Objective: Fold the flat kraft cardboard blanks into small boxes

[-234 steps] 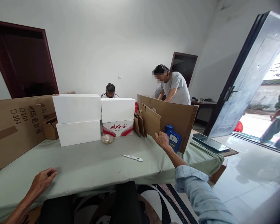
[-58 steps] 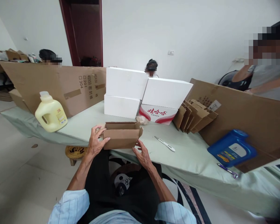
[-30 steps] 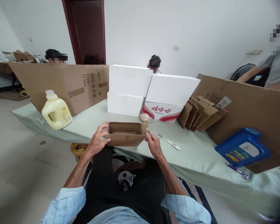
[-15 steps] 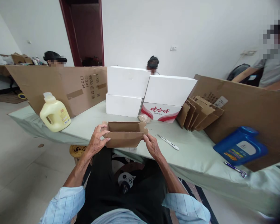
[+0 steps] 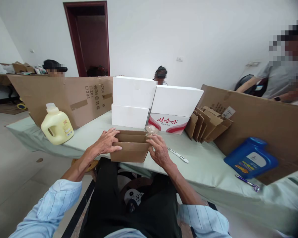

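Note:
A small brown cardboard box (image 5: 129, 151) stands open-topped at the near edge of the green-covered table (image 5: 203, 165). My left hand (image 5: 104, 142) grips its left end, fingers curled over the top rim. My right hand (image 5: 159, 150) holds the right end, fingers folded over the rim. A white utility knife (image 5: 178, 155) lies just right of my right hand. A stack of flat folded cardboard boxes (image 5: 207, 123) leans further right.
White foam boxes (image 5: 156, 99) and a red-and-white carton (image 5: 169, 122) stand behind. A yellow jug (image 5: 56, 125) sits left, a blue jug (image 5: 251, 158) and a metal tool (image 5: 248, 182) right. Large cardboard sheets (image 5: 265, 115) wall both sides. Other people sit beyond them.
I took a flat box from the stack earlier and opened it. Since half a second ago the box has come down onto the table edge and both hands have shifted over its rim.

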Demonstrator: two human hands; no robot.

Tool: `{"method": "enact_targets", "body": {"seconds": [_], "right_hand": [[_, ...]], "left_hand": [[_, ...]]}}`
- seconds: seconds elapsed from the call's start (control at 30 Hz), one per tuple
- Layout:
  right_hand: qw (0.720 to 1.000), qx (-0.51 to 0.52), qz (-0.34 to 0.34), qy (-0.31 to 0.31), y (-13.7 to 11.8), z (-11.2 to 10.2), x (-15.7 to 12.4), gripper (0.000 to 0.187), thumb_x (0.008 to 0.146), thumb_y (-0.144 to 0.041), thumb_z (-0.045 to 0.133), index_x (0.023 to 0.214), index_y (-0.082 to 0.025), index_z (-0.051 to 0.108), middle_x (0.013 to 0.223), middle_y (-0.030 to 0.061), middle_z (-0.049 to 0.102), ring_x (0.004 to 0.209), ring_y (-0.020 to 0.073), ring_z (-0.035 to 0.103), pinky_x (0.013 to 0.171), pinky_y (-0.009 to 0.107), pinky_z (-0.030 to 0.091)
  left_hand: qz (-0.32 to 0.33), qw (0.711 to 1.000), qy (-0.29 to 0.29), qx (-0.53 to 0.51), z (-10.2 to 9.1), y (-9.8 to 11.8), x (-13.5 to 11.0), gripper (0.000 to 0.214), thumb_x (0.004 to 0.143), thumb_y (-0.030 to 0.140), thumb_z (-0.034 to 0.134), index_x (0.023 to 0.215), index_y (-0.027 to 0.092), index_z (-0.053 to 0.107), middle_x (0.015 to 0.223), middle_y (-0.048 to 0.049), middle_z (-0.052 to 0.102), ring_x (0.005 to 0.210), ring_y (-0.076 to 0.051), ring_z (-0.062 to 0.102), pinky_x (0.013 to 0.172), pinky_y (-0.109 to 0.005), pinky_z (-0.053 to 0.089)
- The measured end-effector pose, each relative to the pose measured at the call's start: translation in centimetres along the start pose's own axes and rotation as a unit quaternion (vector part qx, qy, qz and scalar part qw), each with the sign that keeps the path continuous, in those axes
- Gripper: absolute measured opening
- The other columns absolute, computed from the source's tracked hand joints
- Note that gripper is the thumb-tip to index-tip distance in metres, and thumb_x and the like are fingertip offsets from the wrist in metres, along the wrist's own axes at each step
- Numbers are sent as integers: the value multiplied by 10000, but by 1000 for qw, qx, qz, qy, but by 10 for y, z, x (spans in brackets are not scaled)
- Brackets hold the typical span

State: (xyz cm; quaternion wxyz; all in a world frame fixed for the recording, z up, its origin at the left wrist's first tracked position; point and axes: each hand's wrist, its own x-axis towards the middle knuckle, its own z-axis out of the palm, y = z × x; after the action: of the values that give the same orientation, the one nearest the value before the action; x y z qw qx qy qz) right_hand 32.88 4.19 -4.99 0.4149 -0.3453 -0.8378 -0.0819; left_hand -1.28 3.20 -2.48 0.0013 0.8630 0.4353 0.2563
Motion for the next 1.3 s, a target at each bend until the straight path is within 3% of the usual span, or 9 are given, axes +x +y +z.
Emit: {"method": "enact_targets", "body": {"seconds": [0.23,0.4,0.53,0.67,0.93,1.03,1.13,1.2,1.3], "right_hand": [[997,8,-34,-74,13,-6,4,131,888,-161,610,902,-249,706,1146,73,763,1321,337,570,1131,560,465],[996,-3,-33,-86,14,-5,6,29,916,-221,695,914,-250,699,1047,85,766,1380,361,550,1117,572,448],[993,-11,-57,-105,12,-6,6,136,999,-218,641,872,-243,684,902,74,755,1354,329,582,1109,527,449],[992,-15,-72,-103,8,-7,3,189,1021,-217,630,836,-231,665,892,74,751,1234,301,625,1074,482,456],[992,-44,-79,-93,-2,-6,-4,276,1080,-265,553,817,-226,625,869,71,705,904,240,581,951,409,431],[993,-53,-67,-84,-1,-7,-13,276,1091,-281,548,831,-225,621,828,58,688,866,232,564,922,390,419],[995,-53,-35,-79,-2,-7,-22,232,1076,-275,590,850,-228,620,820,41,696,865,224,573,903,373,415],[995,-50,-20,-79,-4,-5,-26,191,1060,-261,619,872,-230,626,857,34,714,895,218,590,915,368,420],[995,-52,-19,-82,-6,0,-26,134,1036,-255,654,906,-232,633,932,38,731,975,226,612,951,377,435]], "left_hand": [[-8,999,-33,-4,7,-8,2,288,883,461,764,753,204,767,1547,-170,586,1531,-461,386,1133,-727,410],[-41,998,-55,-10,7,-6,2,199,858,389,794,799,200,781,1616,-180,526,1564,-511,336,1131,-810,363],[-32,996,-82,19,7,-7,-1,154,861,334,788,927,195,791,1686,-177,442,1607,-482,274,1169,-788,347],[-25,994,-97,45,8,-8,-6,147,866,282,765,978,188,779,1689,-180,438,1622,-460,256,1189,-758,352],[-13,999,-36,38,13,-4,-10,66,884,205,720,930,185,764,1621,-201,518,1586,-484,333,1121,-734,441],[-5,999,28,-17,8,-13,-20,311,855,275,785,1161,235,756,1671,-169,458,1577,-441,372,1181,-702,411],[-67,980,133,-135,16,-37,-40,836,775,502,859,1509,256,544,1641,-179,480,1522,-406,467,1192,-609,465],[-143,960,99,-219,33,-56,-51,1029,719,619,852,1590,265,431,1639,-181,483,1512,-434,479,1110,-579,548],[-184,931,19,-316,66,-73,-58,1205,564,657,927,1587,243,443,1597,-193,531,1480,-465,503,1090,-549,570]]}}
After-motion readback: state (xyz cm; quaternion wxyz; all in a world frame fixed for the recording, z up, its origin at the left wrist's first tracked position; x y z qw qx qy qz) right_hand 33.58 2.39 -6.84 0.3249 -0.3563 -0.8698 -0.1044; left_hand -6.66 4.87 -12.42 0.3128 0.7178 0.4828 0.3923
